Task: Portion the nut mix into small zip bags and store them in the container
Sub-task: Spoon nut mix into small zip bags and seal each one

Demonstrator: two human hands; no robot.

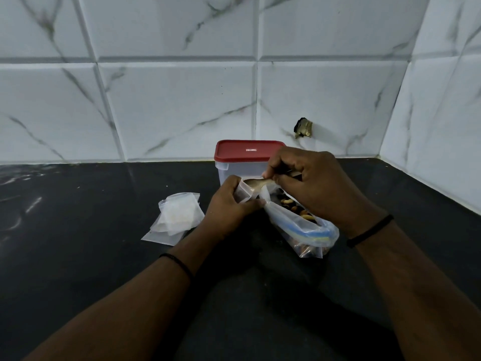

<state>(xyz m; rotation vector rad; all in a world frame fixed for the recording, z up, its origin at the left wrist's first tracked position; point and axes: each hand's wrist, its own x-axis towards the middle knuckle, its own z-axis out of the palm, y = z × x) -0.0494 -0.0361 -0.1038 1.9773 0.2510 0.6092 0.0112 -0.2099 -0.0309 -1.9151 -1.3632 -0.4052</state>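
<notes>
While your left hand (229, 201) pinches a small zip bag (244, 195) open at its mouth, your right hand (309, 183) grips a spoon (256, 184) by the handle, with its bowl tipped at that opening, so you look to be early in the portioning. Whether nuts have already dropped into this bag cannot be told, since your fingers cover most of it. Just right of it and below your right hand lies the big bag of nut mix (302, 220), open along its blue zip strip, with plenty of nuts showing inside. To the left, a little apart from your left hand, a loose pile of empty small bags (177, 217) lies flat, and none of them appears filled. On the far side of your hands stands the clear container (243, 162) with its red lid (248, 151) still on, close to the wall; through its side no bags can be seen, so storing seems not yet begun. By this reading, nearly all the filling, sealing and storing is left to you. You are working on a dark, nearly black countertop (104, 256) with faint pale veining toward the left. White marble-patterned tiles (177, 100) cover the far wall and turn a corner on the right, and a small broken hole (303, 127) shows in the wall just above the counter, behind your right hand.
</notes>
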